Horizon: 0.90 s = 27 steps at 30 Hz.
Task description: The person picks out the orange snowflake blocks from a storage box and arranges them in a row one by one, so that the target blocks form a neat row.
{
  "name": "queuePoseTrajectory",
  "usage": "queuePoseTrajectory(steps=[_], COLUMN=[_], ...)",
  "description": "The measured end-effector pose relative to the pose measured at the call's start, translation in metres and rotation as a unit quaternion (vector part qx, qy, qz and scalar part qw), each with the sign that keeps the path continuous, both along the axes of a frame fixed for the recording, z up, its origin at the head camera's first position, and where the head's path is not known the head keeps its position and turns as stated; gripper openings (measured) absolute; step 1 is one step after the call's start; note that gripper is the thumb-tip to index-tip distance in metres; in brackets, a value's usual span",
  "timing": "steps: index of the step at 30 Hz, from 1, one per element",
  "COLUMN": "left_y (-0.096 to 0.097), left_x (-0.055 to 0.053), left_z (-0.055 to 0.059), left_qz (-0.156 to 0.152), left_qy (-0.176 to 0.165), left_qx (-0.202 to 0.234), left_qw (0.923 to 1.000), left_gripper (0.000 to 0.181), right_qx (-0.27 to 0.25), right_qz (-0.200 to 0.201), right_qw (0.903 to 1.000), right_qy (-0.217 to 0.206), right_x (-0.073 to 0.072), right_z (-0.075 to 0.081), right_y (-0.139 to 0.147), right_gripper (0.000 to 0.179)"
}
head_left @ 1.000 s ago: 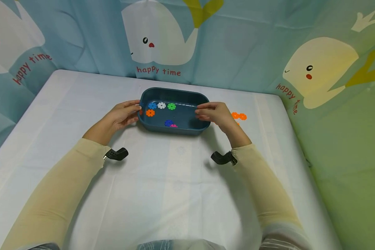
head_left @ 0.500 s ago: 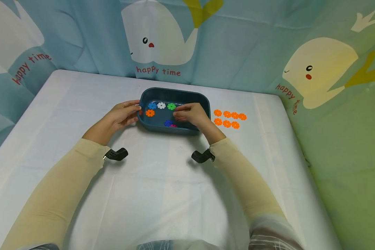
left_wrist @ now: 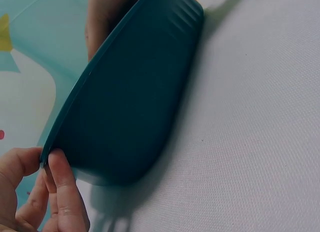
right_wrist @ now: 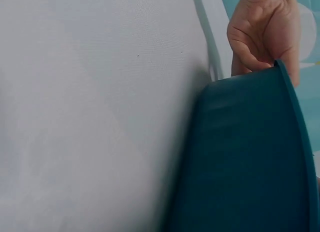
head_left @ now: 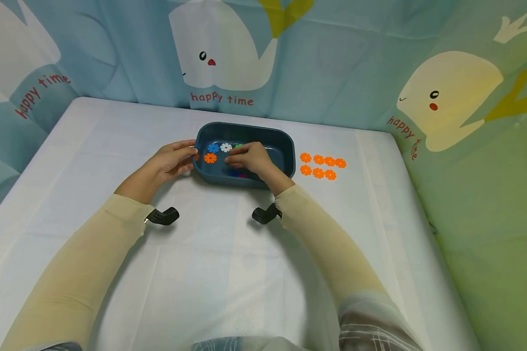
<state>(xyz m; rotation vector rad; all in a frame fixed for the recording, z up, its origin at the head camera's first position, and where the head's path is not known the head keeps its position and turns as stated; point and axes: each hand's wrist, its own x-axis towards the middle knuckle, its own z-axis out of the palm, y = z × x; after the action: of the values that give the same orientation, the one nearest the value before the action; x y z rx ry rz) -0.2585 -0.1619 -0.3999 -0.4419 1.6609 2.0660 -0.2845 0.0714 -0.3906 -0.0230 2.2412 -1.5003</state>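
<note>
A dark teal plastic tub [head_left: 285,146] stands on the table, a few snowflake discs inside it. My left hand [head_left: 171,161] holds its left end, thumb and fingers pinching the rim [left_wrist: 70,102] in the left wrist view. My right hand [head_left: 252,158] reaches over the rim into the tub, fingers loosely extended leftward, nothing visible between them. Nearest its fingertips lies a white disc [head_left: 226,147]. Left of that are a blue disc [head_left: 212,147] and an orange disc [head_left: 210,158]. The right hand partly covers a green disc [head_left: 238,146] and the dark blue and pink discs below.
Right of the tub, several orange discs [head_left: 318,159] lie flat in two rows on the white-covered table [head_left: 228,243]. A curtain with whale prints [head_left: 334,63] hangs behind the table and along its sides.
My right hand has moved left from the tub's right end to the discs inside, uncovering the orange rows on the table. My left hand keeps its hold on the rim.
</note>
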Motion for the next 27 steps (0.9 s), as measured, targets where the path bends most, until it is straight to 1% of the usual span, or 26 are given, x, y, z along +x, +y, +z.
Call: queuePoseTrajectory(steps=[7,12,14,18,23,27], left_y=[-0.001,0.000,0.001,0.001,0.001,0.001], left_x=[0.000,0.000,0.001,0.001,0.001,0.002], left_z=[0.000,0.002,0.002,0.003,0.003,0.004], left_qz=[-0.004,-0.006,-0.007,-0.009,-0.012,-0.017], left_qy=[-0.003,0.002,0.004,0.007,0.005,0.004], left_qx=[0.001,-0.002,0.000,0.001,-0.001,0.003], left_qw=[1.0000,1.0000,1.0000,0.9999,0.9999,0.9998], left_gripper=[0.053,0.052,0.053,0.054,0.054,0.056], right_qx=[-0.004,0.010,0.024,0.068,0.116,0.154], right_qz=[0.006,-0.005,-0.011,-0.019,-0.022,-0.015], right_qw=[0.9998,0.9997,0.9992,0.9959,0.9885,0.9802], right_qy=[0.017,0.022,0.029,0.057,0.094,0.124], right_x=[-0.006,-0.009,-0.009,-0.011,-0.011,-0.010], right_z=[-0.007,-0.010,-0.010,-0.011,-0.014,-0.016], right_y=[-0.019,-0.028,-0.031,-0.038,-0.046,-0.050], right_gripper=[0.032,0.027,0.026,0.023,0.025,0.026])
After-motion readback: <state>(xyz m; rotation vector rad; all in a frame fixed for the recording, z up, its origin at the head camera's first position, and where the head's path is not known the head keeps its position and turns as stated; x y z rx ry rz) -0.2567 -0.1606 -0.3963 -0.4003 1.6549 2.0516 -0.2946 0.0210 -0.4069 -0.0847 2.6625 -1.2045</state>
